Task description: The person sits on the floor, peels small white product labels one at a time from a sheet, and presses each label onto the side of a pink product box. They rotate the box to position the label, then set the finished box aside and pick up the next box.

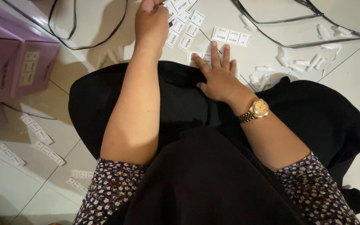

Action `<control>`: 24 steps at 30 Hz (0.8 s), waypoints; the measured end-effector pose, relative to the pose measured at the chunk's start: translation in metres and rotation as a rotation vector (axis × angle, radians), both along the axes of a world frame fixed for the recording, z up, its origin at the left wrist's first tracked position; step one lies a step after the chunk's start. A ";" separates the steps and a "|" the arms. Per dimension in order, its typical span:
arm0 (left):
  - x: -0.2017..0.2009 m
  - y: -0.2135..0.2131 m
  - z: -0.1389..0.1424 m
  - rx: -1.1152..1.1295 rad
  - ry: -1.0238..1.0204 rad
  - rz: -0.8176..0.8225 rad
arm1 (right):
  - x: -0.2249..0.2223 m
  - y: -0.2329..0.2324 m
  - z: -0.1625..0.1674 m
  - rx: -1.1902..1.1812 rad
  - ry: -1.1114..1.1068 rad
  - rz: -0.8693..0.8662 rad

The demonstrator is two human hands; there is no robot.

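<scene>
Two hands | left hand (151, 25) grip pinches label strips (183, 23), slanting | right hand (217, 75) flat, open on label strip (203, 56), crosswise

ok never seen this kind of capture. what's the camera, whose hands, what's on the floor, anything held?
There is one picture, from a camera worn on a person's head, looking down at their own lap and arms. No machine: two bare hands. The person sits on a white tiled floor in dark clothing. The left hand pinches a white label strip among several. The right hand, gold watch on the wrist, rests flat on another strip. Around them lie more strips, torn paper scraps, black straps and purple boxes.
</scene>
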State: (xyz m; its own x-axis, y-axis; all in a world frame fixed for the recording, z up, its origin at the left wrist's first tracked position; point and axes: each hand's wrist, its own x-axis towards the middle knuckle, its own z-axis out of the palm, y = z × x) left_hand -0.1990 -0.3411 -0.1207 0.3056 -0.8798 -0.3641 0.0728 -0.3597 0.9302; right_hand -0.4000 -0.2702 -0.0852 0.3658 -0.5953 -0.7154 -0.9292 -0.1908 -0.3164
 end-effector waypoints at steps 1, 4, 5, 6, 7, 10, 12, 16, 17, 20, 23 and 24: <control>0.000 0.000 -0.002 -0.025 0.018 0.004 | 0.000 0.000 0.000 -0.003 -0.004 -0.002; 0.000 -0.002 -0.006 -0.025 0.039 -0.001 | 0.000 0.000 -0.001 -0.002 0.004 0.002; 0.000 -0.002 -0.007 -0.013 0.041 -0.005 | 0.000 0.000 -0.001 0.001 0.010 0.005; 0.000 -0.002 -0.007 -0.027 0.053 -0.008 | 0.000 0.000 -0.001 -0.002 0.009 0.005; 0.000 -0.002 -0.007 -0.041 0.066 -0.012 | 0.000 0.000 -0.001 -0.004 0.009 0.006; 0.000 -0.002 -0.004 -0.030 0.062 -0.010 | 0.001 0.000 0.000 -0.007 0.011 0.009; -0.001 -0.001 0.001 -0.005 0.049 -0.016 | 0.001 0.000 0.000 -0.009 0.017 0.010; -0.001 -0.001 0.005 0.011 0.040 -0.035 | 0.001 -0.001 -0.002 -0.011 0.019 0.008; -0.001 -0.001 0.004 0.006 0.040 -0.036 | 0.001 0.000 -0.003 -0.011 0.016 0.006; 0.000 0.001 -0.004 -0.008 0.051 -0.037 | -0.001 0.000 -0.007 -0.014 -0.002 0.005; 0.002 0.000 -0.015 -0.043 0.097 -0.033 | -0.002 0.003 -0.007 -0.041 0.016 0.011; 0.001 -0.001 -0.019 -0.056 0.044 -0.036 | -0.002 0.005 -0.007 -0.071 0.003 0.005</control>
